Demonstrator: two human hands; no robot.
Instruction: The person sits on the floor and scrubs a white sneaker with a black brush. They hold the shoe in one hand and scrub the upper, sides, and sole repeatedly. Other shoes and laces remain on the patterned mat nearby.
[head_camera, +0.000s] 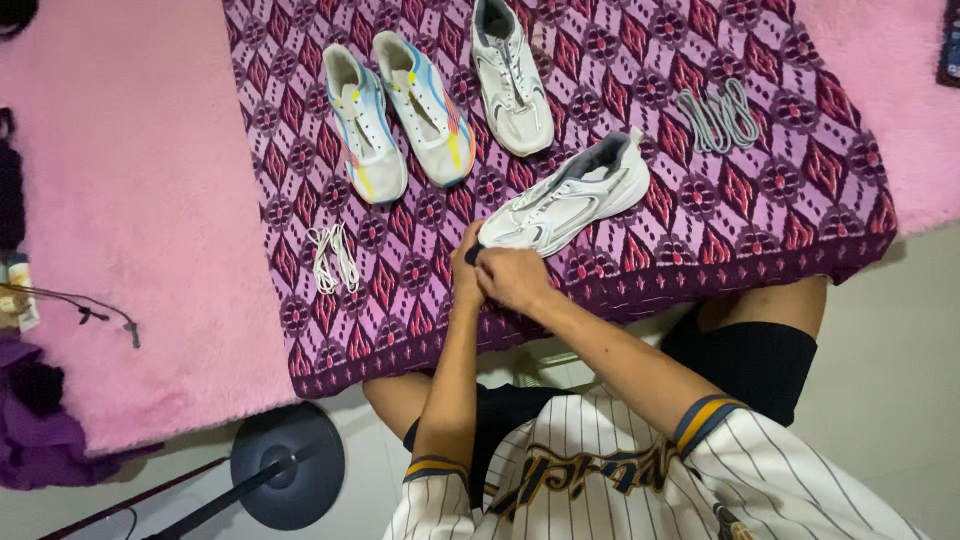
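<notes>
I sit at the near edge of a patterned purple cloth (700, 150) that lies on the floor, and both my hands are together at the toe of a white shoe (570, 195), which lies on its side close to this edge. My left hand (468, 270) and my right hand (515, 278) are closed, the fingers pinched on something small and dark at the toe; I cannot tell if it is a lace end or part of the shoe. This shoe seems to have no lace in it yet, so I judge the work on it is only at the beginning. Its partner (512, 75) stands near the far edge, and a colourful pair (400, 110) beside it looks without laces. A white lace (333, 258) lies loose near the left edge and a grey lace (718, 118) toward the right edge, both untouched.
</notes>
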